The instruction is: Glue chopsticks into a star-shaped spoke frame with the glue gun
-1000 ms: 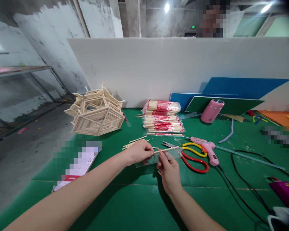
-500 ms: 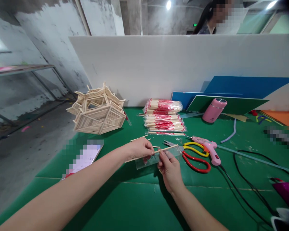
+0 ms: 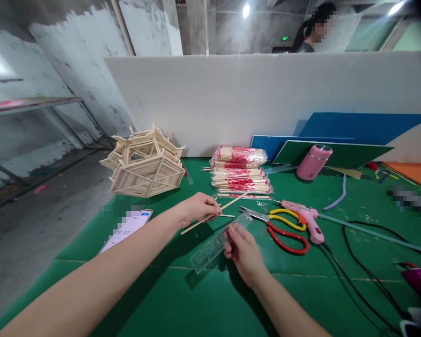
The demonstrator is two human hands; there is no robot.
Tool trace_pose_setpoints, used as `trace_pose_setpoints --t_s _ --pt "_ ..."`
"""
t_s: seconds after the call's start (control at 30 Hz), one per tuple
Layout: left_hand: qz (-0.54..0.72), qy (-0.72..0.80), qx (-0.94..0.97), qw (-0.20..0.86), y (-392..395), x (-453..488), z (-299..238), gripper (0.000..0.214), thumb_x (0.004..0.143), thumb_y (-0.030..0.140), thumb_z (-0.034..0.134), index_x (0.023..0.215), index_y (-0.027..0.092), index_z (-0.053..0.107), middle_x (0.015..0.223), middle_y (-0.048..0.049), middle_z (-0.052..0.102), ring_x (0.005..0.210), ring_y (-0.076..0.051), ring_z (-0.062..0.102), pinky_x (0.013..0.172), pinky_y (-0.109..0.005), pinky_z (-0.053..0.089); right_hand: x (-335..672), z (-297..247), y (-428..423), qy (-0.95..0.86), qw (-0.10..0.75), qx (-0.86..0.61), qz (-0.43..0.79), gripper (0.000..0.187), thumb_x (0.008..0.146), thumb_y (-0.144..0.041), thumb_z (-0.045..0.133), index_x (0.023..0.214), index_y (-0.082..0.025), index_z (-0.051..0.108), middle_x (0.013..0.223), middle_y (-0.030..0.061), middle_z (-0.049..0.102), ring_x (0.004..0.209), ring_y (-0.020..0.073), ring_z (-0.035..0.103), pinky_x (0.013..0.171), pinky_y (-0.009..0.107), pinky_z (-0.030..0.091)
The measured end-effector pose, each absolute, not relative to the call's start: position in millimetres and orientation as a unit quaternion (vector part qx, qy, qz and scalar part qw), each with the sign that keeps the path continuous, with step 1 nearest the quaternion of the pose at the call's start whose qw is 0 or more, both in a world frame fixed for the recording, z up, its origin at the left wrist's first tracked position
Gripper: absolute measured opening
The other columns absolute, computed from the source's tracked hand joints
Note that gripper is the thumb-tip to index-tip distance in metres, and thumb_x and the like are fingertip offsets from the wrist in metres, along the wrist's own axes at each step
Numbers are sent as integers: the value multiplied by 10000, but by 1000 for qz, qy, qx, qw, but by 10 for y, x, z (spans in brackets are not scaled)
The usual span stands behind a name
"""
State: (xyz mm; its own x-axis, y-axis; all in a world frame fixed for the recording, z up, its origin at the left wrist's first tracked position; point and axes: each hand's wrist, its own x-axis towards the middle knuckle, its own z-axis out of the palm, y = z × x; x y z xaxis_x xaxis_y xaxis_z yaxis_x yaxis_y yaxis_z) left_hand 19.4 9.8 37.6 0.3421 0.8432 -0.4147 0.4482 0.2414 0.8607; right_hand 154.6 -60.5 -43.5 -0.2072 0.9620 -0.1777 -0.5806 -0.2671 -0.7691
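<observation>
Pinched in my left hand (image 3: 199,208) is a thin wooden stick (image 3: 234,201), slanting up to the right. My right hand (image 3: 243,248) grips a clear plastic ruler (image 3: 206,250) near its upper end, tilted just above the table. Stick and ruler are apart. Another short stick (image 3: 227,216) lies on the table beyond the hands. Scissors (image 3: 287,234) with one red and one yellow handle rest right of my right hand, blades partly open. Beside them lies a pink glue gun (image 3: 307,219).
A wooden-stick model (image 3: 147,168) stands back left. Packed chopsticks (image 3: 241,180) are stacked mid-table, left of a pink bottle (image 3: 314,162). A phone (image 3: 133,227) lies near my left forearm. A black cord (image 3: 358,295) trails at right. A white board (image 3: 196,103) closes the back; a person (image 3: 312,32) is behind it.
The stick, earlier held along the ruler by both hands, is now raised away in my left hand. My right hand has tilted the ruler, its left end swinging down towards me.
</observation>
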Motion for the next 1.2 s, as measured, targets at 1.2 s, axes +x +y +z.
trace_pose_setpoints --t_s 1.2 --pt "249 503 482 673 123 594 230 97 581 200 634 576 116 586 503 27 572 458 -68 503 496 -200 376 1488 -368 -668 -295 477 -320 764 280 678 -402 601 754 -142 531 594 -25 558 391 48 484 377 162 396"
